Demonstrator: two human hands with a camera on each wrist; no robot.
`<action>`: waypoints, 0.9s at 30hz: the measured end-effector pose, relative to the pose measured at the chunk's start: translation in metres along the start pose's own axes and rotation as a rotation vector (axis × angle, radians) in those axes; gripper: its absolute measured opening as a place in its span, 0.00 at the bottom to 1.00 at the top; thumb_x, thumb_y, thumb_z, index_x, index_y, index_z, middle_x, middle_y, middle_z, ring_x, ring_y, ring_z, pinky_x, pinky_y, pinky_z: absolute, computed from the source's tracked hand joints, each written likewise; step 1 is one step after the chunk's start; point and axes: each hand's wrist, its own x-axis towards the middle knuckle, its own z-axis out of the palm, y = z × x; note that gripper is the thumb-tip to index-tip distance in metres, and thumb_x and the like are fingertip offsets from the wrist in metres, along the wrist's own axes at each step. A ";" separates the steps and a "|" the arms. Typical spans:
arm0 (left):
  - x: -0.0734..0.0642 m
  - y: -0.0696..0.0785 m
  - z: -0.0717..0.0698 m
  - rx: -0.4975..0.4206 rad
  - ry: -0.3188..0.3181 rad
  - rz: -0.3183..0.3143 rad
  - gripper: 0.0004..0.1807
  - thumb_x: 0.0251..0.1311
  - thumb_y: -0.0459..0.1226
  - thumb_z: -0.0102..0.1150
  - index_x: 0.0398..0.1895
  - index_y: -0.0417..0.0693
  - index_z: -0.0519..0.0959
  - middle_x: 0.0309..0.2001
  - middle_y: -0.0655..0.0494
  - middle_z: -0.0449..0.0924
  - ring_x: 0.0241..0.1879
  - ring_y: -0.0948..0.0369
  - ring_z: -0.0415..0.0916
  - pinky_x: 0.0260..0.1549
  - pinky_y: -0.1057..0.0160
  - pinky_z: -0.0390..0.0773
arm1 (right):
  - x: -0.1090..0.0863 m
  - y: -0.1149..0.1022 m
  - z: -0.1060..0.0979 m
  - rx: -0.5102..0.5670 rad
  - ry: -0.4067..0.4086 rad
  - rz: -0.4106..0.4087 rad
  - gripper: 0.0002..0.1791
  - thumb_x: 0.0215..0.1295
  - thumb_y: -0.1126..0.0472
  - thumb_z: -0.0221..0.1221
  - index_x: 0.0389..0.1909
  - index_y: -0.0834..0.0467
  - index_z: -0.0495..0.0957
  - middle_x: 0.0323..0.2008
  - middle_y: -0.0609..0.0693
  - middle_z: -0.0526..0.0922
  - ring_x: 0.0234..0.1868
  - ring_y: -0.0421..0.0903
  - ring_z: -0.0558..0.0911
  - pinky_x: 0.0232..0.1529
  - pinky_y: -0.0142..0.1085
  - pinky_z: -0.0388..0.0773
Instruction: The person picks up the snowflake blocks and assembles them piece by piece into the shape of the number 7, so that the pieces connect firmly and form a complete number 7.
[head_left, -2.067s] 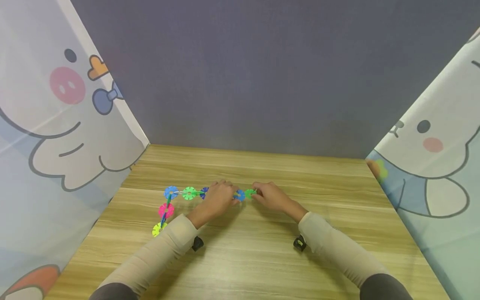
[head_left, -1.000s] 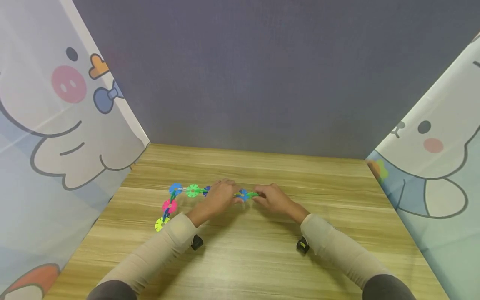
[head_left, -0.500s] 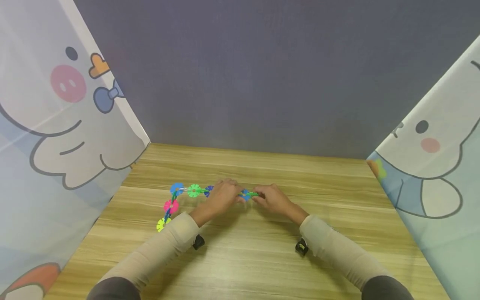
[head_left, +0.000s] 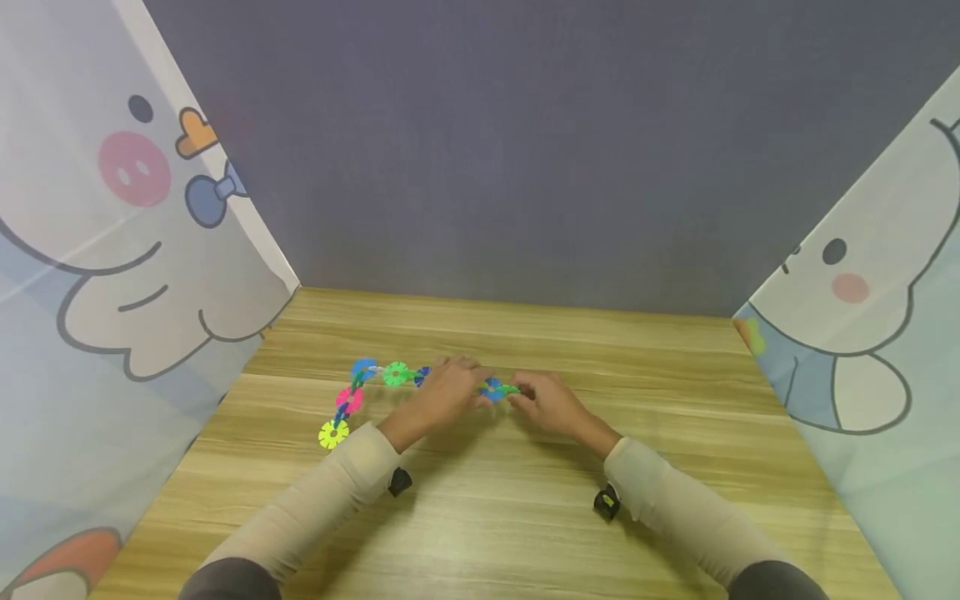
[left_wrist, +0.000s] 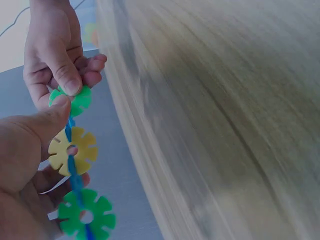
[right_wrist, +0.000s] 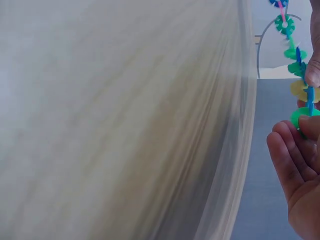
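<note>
At centre frame, both hands, left hand (head_left: 442, 390) and right hand (head_left: 547, 402), pinch the snowflake-disc chain (head_left: 395, 374), whose left tail (head_left: 333, 433) has swung inward, so the green end disc (left_wrist: 71, 100) appears to be under seating pressure.

1. We see a chain of plastic snowflake discs (head_left: 375, 379) running yellow, pink, blue and green, with more blue and green between the hands.
2. Our left wrist view shows a yellow notched disc (left_wrist: 71, 150) between two green ones on a blue link.
3. The wooden surface (head_left: 495, 500) is pale oak with streaky grain.
4. The back wall (head_left: 525, 150) is plain grey.
5. The side curtains (head_left: 97, 250) are white with cartoon animals, pink cheeks and a blue bow.
6. The sleeves (head_left: 330, 492) are beige.
</note>
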 end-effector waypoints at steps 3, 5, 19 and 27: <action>-0.002 -0.002 -0.002 -0.013 0.070 0.017 0.31 0.56 0.50 0.73 0.61 0.47 0.80 0.58 0.48 0.83 0.58 0.48 0.79 0.60 0.43 0.78 | -0.003 0.001 -0.002 0.025 0.000 0.028 0.06 0.66 0.65 0.66 0.32 0.54 0.79 0.25 0.45 0.85 0.23 0.33 0.76 0.25 0.26 0.77; -0.003 -0.003 -0.005 -0.027 0.101 0.009 0.31 0.56 0.47 0.74 0.61 0.45 0.80 0.60 0.46 0.81 0.60 0.46 0.77 0.60 0.42 0.77 | -0.006 0.001 -0.003 0.047 -0.004 0.052 0.04 0.67 0.65 0.65 0.33 0.54 0.80 0.29 0.48 0.88 0.28 0.35 0.82 0.30 0.27 0.82; -0.013 -0.038 -0.052 0.009 0.035 -0.302 0.30 0.65 0.38 0.66 0.69 0.38 0.73 0.58 0.36 0.76 0.52 0.44 0.77 0.42 0.52 0.83 | -0.024 0.008 -0.015 0.078 0.045 0.159 0.06 0.73 0.58 0.61 0.39 0.56 0.82 0.32 0.49 0.90 0.31 0.39 0.87 0.30 0.29 0.84; -0.027 -0.076 -0.075 -0.142 -0.024 -0.410 0.28 0.68 0.31 0.57 0.69 0.28 0.68 0.57 0.26 0.77 0.63 0.35 0.71 0.55 0.40 0.82 | -0.033 0.008 -0.023 0.085 0.071 0.175 0.04 0.71 0.60 0.63 0.37 0.55 0.81 0.29 0.49 0.89 0.25 0.38 0.84 0.24 0.30 0.79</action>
